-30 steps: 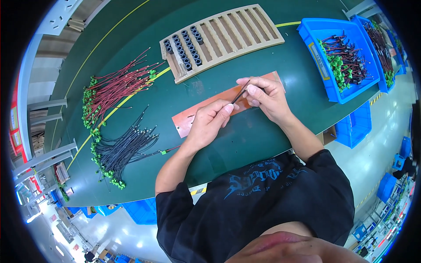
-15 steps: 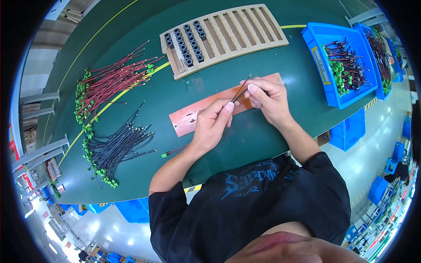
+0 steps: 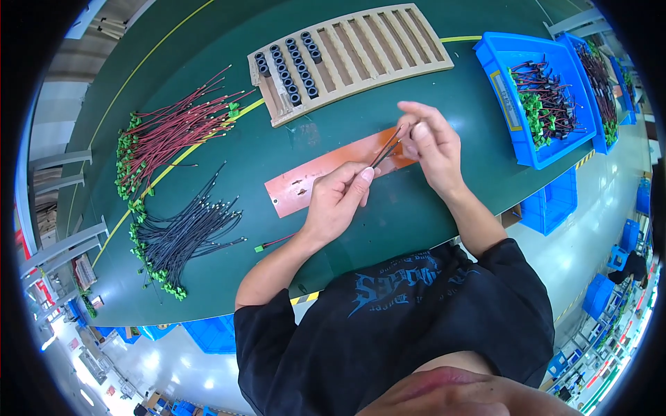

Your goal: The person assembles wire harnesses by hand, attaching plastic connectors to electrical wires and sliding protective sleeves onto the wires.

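Two thin wires [image 3: 386,148] at one o'clock, pinched in the person's left hand [image 3: 338,201] | right hand [image 3: 435,149] at their tips, index finger raised, whether it grips cannot be told | orange strip [image 3: 295,184] beneath, on the green surface [image 3: 368,253] | slotted tray [image 3: 371,52] at twelve o'clock

Green table [image 3: 361,114] lies open between tan tray [image 3: 357,82] and right hand [image 3: 437,147], the blue bin [image 3: 511,50] blocking farther right.
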`<state>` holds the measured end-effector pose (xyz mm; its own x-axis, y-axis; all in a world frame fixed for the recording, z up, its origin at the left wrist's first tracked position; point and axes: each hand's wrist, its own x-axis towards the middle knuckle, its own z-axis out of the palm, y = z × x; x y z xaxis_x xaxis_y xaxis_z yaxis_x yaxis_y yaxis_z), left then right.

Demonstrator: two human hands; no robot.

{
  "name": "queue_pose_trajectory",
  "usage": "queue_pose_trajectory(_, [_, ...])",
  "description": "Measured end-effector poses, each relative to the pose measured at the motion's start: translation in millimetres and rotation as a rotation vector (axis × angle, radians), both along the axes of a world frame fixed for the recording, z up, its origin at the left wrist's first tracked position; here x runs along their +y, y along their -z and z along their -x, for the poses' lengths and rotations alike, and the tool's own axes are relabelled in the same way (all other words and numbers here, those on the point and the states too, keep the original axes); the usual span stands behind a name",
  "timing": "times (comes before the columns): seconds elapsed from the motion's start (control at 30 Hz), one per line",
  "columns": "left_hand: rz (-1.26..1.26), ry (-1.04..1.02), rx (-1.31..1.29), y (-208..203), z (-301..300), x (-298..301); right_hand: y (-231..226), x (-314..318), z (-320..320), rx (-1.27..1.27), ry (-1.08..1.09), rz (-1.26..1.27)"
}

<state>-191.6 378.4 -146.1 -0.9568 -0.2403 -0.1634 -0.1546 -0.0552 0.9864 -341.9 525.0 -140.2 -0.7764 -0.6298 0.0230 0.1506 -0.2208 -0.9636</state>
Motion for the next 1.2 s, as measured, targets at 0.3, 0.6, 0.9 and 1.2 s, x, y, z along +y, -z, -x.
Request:
queue_pose_trajectory(0.3, [-0.160,0.026,-0.055,-2,1,-3,-8,0,1,0.720,0.005,-0.280])
queue_pose_trajectory(0.6, [-0.132,0.010,-0.027,-4,3,-6,6,-1,4,0.763,-0.033,-0.148])
queue_pose_trajectory(0.9, [0.031,-0.069,-0.008,-7,2,-6,1,1,8,-0.095,-0.050,0.047])
queue_pose_trajectory(1.2, [0.230,-0.062,0.050,-5,3,-3,-3,2,6,-0.197,-0.259,0.049])
